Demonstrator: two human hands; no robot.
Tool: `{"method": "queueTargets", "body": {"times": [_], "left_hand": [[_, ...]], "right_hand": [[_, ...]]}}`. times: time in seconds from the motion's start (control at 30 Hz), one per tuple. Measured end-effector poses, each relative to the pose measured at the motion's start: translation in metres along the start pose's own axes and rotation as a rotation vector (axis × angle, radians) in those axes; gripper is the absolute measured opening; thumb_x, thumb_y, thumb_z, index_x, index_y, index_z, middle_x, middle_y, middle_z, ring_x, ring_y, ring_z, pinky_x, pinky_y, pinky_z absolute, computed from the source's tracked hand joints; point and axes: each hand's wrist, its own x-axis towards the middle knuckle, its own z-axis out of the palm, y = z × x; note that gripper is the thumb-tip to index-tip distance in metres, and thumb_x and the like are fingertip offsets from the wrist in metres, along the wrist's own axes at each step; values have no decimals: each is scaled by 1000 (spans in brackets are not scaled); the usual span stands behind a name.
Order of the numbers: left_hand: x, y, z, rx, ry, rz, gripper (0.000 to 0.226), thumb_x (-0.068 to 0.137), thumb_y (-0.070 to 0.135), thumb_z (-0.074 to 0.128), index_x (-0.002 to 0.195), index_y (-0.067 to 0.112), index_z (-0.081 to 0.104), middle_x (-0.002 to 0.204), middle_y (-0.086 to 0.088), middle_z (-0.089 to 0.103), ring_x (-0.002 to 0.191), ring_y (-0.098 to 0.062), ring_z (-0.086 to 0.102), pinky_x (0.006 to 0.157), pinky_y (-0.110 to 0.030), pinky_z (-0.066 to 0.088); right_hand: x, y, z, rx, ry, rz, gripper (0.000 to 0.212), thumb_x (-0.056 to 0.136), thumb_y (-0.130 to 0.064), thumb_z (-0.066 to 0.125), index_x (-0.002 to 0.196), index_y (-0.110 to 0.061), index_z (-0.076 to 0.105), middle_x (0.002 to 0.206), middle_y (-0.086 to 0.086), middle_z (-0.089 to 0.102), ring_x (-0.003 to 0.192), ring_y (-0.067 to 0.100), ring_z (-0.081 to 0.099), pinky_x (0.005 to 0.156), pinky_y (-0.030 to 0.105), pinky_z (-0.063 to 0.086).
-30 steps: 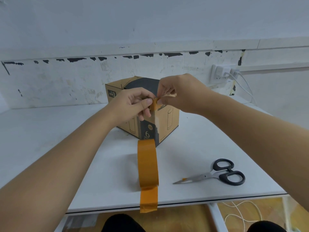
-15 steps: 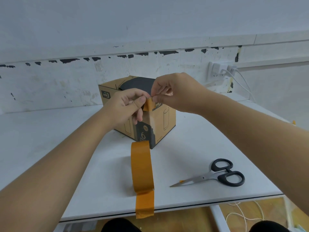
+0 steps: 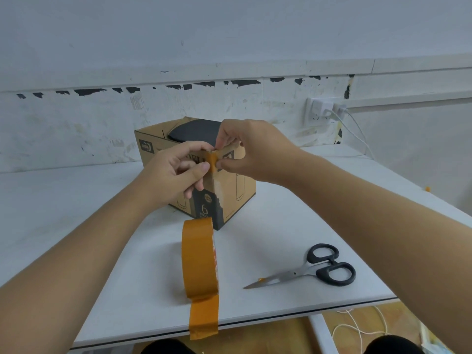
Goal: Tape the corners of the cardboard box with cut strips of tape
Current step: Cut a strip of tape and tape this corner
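Tape strip (image 3: pixel 213 161), earlier lifted, now wraps the box (image 3: pixel 237 185) corner, both hands' fingers (image 3: pixel 204 166) pinching it.

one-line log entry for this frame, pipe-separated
step: taping corner | hands: left hand and right hand pinch tape strip at cardboard box top corner | idle: tape roll, scissors

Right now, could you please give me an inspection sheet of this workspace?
Surface: white table.
Job's things: box upright; tape strip on its near top corner; tape roll on edge, loose end over the table edge.
Clutter: scissors, closed.
Hands: left hand and right hand pinch the strip.
Cables: white cable from wall plug; more under the table.
Surroundings: scuffed wall.
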Motion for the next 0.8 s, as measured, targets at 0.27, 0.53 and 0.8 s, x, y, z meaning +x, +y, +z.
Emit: {"method": "queueTargets", "body": {"times": [0.27,0.53,0.8], "left_hand": [[-1,1,2,0,-16,-17,31,85,35,55,115,41,54,65,-3,68,47,-16,56,56,-23,53],[-2,0,5,37,30,-20,27,85,38,55,108,54,53,67,-2,69,46,-13,59,56,-21,53],[-2,3,5,34,-5,-49,31,82,39,58,107,56,52,68,-1,70,49,-13,61,58,-20,53]], "right_hand": [[-3,-4,3,-67,-1,-20,25,81,-27,73,100,-20,58,99,-9,65,92,12,55,74,25,42],[-4,-9,12,-95,78,-9,28,80,-24,74,101,-17,57,98,-3,65,89,16,55,73,31,49],[-13,-9,15,-68,131,-5,26,82,-25,71,102,-15,57,98,-4,66,91,17,56,73,32,47]]}}
